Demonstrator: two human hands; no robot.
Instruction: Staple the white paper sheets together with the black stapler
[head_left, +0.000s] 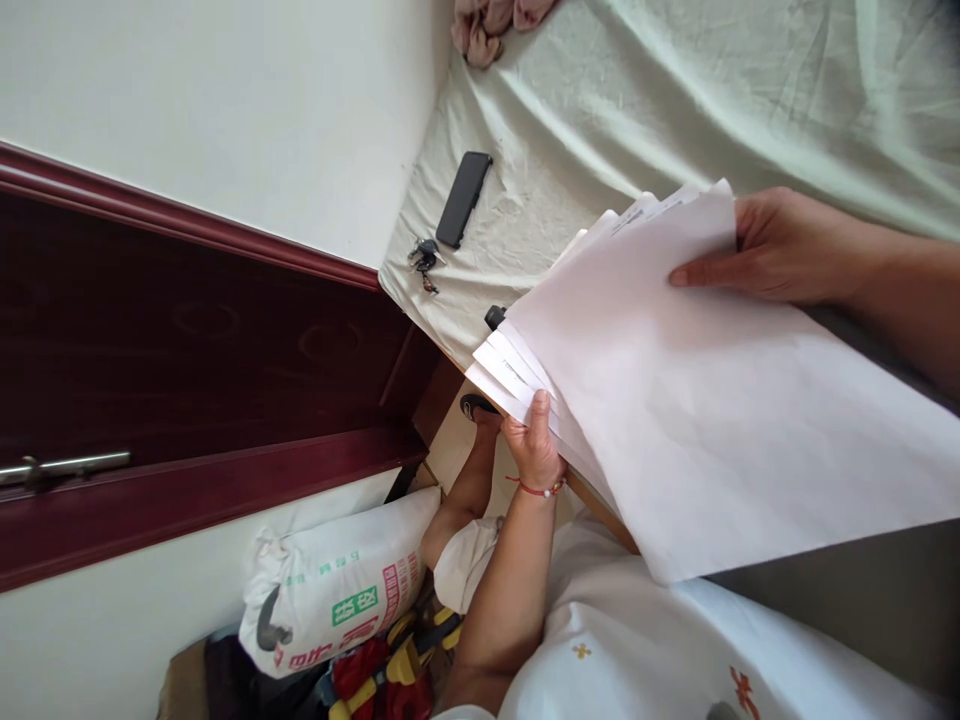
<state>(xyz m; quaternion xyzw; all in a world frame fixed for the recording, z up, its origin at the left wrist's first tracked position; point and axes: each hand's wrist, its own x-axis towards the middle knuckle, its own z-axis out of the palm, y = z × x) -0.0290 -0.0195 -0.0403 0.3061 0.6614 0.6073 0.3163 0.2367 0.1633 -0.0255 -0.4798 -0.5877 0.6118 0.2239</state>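
A fanned stack of white paper sheets [720, 420] spreads between my two hands over the edge of the bed. My left hand [536, 450], with a red bracelet at the wrist, grips the stack's near left edge, thumb on top. At the upper right corner my right hand [784, 250] pinches the sheets, its thumb lying on the blank top one. Bits of print show on the lower sheets where their edges stick out. Most of each lower sheet is hidden.
On the pale green bed sheet [570, 130] lie a black phone [464, 200], a bunch of keys [426, 257] and a pink cloth [487, 25]. A dark object [495, 317] is partly behind the papers. A dark red door [187, 330] and a white printed sack [345, 580] are at left.
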